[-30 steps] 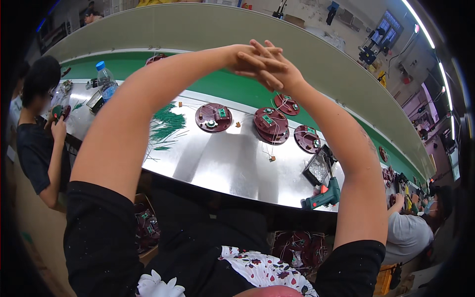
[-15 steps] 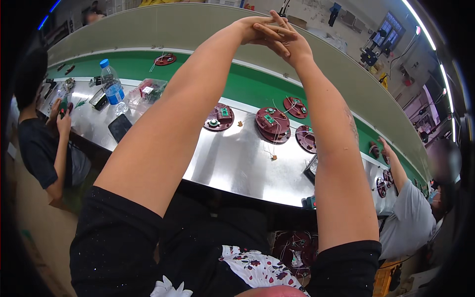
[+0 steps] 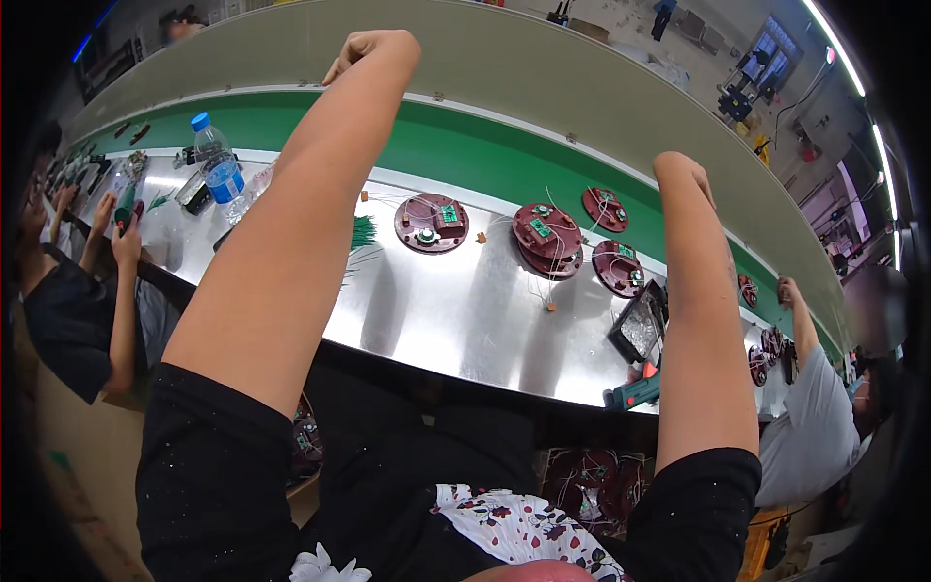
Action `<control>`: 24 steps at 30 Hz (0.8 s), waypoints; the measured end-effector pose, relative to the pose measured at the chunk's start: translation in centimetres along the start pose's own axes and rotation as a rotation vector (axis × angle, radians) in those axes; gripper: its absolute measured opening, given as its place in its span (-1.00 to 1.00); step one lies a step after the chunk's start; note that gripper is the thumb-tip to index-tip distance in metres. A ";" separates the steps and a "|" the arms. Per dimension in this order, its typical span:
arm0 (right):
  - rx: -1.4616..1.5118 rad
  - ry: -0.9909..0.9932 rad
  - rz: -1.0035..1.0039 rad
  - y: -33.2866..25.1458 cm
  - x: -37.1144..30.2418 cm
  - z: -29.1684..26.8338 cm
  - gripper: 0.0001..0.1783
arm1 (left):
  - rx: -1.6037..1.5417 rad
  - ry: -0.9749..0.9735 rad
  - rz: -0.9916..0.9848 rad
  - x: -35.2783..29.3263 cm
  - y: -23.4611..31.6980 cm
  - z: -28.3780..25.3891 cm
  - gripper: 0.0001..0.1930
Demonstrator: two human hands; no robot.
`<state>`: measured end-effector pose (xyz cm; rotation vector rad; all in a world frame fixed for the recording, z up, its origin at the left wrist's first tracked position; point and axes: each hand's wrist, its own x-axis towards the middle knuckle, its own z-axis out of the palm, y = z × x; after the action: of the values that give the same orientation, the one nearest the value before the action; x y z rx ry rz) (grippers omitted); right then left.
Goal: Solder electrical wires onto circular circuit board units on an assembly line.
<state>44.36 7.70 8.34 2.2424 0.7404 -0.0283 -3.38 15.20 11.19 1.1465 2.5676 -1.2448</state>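
Observation:
Both my arms stretch forward over the bench, hands apart and raised. My left hand (image 3: pixel 370 50) bends down at the wrist in front of the pale partition, its partly visible fingers hanging loose with nothing seen in them. My right hand (image 3: pixel 687 173) also droops at the wrist near the green strip; its fingers are mostly hidden behind it. Between my arms lie round maroon bases with green circuit boards and thin wires: a single base (image 3: pixel 431 223), a stacked pair (image 3: pixel 548 238), and two more bases (image 3: pixel 618 268) nearer my right arm. Neither hand touches them.
By my right forearm are a black tray (image 3: pixel 640 328) and a green power screwdriver (image 3: pixel 635 392). Green wires (image 3: pixel 363 231) and a water bottle (image 3: pixel 218 165) are on the left. People work at both sides; a tall partition (image 3: pixel 543 73) runs along the back.
My interlaced hands have come apart. The left has moved left, and the right has moved right and down. More of the tray and screwdriver now shows.

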 end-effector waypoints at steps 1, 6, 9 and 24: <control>0.123 0.036 -0.055 -0.1 -0.1 0.3 -0.42 | -0.029 -0.039 0.004 1.2 0.5 0.2 -0.45; 0.408 0.488 -0.527 -5.9 -7.7 3.0 -0.18 | -0.031 -0.178 -0.371 6.8 -1.1 5.7 -0.51; 0.070 0.270 -0.509 -6.1 2.6 5.3 0.03 | -0.022 -0.043 -0.014 -1.4 4.1 4.1 -0.45; -0.099 0.004 -0.572 -10.0 3.4 4.3 0.23 | -0.647 0.562 0.283 17.1 6.0 10.3 0.19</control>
<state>42.85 11.91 -2.16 1.8722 1.3308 -0.2572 -14.35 20.47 -5.71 1.7523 2.6675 0.0083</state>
